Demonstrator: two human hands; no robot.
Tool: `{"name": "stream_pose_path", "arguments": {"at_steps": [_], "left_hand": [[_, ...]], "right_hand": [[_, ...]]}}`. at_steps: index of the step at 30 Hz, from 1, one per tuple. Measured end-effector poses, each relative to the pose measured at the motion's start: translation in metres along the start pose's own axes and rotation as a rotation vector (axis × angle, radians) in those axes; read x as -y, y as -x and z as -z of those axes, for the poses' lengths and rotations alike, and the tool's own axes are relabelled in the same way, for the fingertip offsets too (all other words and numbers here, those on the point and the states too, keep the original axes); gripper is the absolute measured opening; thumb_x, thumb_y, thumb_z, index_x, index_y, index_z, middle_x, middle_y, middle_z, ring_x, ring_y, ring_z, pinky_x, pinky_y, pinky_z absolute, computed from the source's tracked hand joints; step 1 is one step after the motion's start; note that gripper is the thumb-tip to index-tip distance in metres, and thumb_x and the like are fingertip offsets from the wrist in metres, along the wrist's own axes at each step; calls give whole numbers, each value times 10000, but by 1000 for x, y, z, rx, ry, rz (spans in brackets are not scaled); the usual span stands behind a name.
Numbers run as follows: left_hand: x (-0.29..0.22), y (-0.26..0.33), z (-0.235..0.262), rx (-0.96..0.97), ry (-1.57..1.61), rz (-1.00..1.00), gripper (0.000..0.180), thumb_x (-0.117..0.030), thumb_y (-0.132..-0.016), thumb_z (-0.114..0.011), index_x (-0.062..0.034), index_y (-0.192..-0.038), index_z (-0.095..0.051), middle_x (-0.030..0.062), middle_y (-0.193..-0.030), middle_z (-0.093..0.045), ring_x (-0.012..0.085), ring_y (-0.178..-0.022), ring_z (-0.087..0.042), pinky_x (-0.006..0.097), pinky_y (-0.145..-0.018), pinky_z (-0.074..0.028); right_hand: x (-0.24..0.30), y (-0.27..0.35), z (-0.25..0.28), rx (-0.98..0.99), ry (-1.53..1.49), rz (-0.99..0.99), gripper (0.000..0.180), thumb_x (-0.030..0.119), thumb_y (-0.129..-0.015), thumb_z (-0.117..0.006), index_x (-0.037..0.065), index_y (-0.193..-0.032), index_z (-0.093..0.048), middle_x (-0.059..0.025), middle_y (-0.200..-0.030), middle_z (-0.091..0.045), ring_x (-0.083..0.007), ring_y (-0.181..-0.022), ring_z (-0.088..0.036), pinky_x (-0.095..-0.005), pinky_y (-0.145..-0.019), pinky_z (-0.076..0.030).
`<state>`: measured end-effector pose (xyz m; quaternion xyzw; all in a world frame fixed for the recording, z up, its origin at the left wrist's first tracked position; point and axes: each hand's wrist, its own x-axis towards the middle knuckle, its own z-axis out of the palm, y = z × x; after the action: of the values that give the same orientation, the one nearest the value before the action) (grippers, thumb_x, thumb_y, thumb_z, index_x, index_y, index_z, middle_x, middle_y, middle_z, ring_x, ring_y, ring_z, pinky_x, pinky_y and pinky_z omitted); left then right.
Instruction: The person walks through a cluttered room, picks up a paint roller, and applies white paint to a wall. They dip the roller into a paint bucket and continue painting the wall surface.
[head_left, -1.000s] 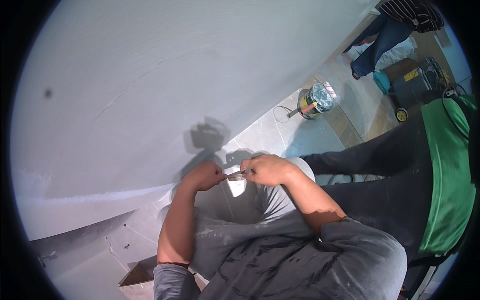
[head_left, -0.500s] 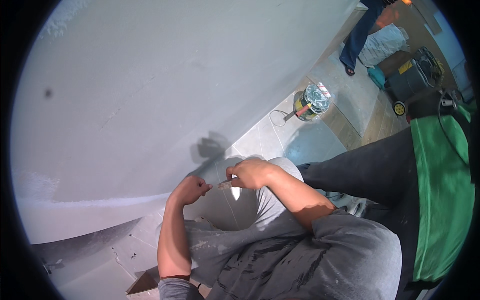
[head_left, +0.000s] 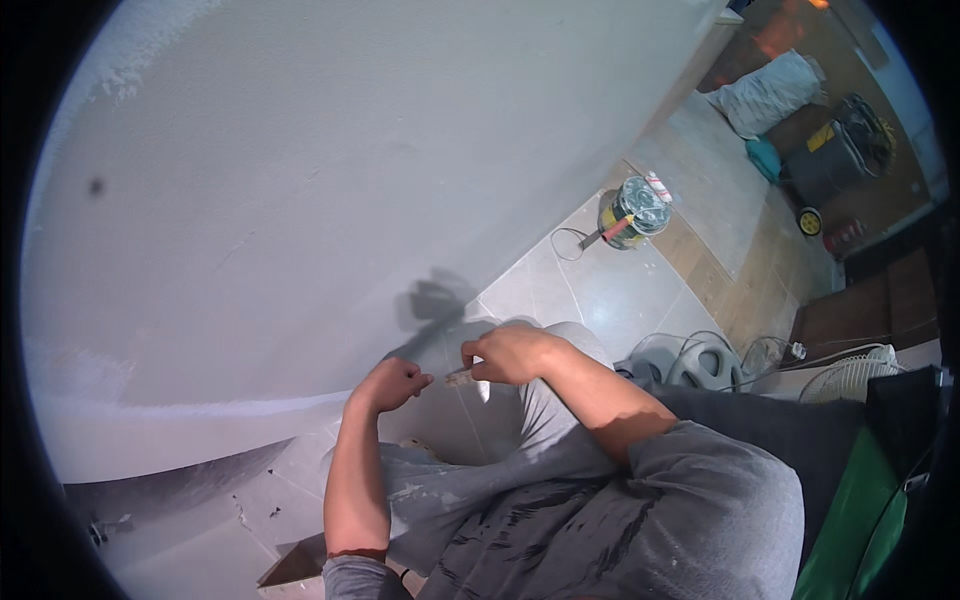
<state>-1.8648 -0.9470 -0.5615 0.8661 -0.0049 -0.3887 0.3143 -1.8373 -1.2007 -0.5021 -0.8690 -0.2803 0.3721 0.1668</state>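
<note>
Low beside the grey wall (head_left: 250,200), both my hands are held in front of my knees. My right hand (head_left: 510,353) is closed in a pinch on a small flat, speckled piece (head_left: 458,378); its exact kind is not clear. A white pointed bit (head_left: 484,391) shows just beneath those fingers. A short gap to the left, my left hand (head_left: 392,384) is curled with its thumb side toward the piece. What its fingers hold, if anything, is hidden. A pale band (head_left: 240,402) runs along the wall's lower part.
On the tiles ahead stands a bucket (head_left: 640,212) with a red-handled scraper (head_left: 615,230) and a roller (head_left: 658,187) on it. A white sack (head_left: 770,92) and grey wheeled bin (head_left: 830,160) are farther off. Another person's green garment (head_left: 850,500) is close at right, near a fan (head_left: 850,375).
The person at right has moved back and lower, uncovering the fan and cables. The far person's legs have left the view. My hands keep nearly the same pose.
</note>
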Motion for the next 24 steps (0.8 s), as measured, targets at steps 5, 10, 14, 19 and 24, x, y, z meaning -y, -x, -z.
{"name": "stream_pose_path", "arguments": {"at_steps": [5,10,14,19,24], "left_hand": [[5,-7,-4,17,-54,19,423,-415,-921,-671,-24,-766,-715,133,-705,-650,252,-673,-586,412,-679,-482],[-1,-4,-2,14,-80,32,444,-443,-925,-669,-30,-770,-715,129,-687,-633,240,-658,-570,405,-656,-478],[0,-5,-4,30,-91,31,455,-471,-929,-662,-42,-790,-720,118,-692,-633,227,-664,-573,393,-657,-481],[1,-9,-7,81,-120,70,428,-465,-930,-643,-62,-818,-737,126,-796,-688,256,-759,-634,405,-732,-506],[5,-9,-8,89,-126,77,411,-451,-935,-632,-70,-833,-748,128,-869,-720,262,-824,-668,410,-781,-521]], "right_hand": [[3,3,2,5,13,-30,372,357,-907,-546,125,-1170,-668,-149,-1089,-714,-328,-1061,-664,-443,-902,-513],[0,3,0,-14,-1,1,359,336,-903,-545,129,-1173,-661,-163,-1078,-713,-345,-1051,-665,-446,-899,-508],[1,3,2,8,-37,-11,372,325,-894,-534,128,-1181,-665,-151,-1134,-702,-332,-1099,-649,-446,-921,-507],[3,8,5,2,-11,4,368,318,-889,-537,131,-1178,-666,-149,-1126,-701,-335,-1094,-646,-448,-920,-505],[1,7,4,-17,-30,34,358,320,-892,-545,136,-1173,-666,-151,-1105,-701,-336,-1078,-648,-446,-917,-504]]}}
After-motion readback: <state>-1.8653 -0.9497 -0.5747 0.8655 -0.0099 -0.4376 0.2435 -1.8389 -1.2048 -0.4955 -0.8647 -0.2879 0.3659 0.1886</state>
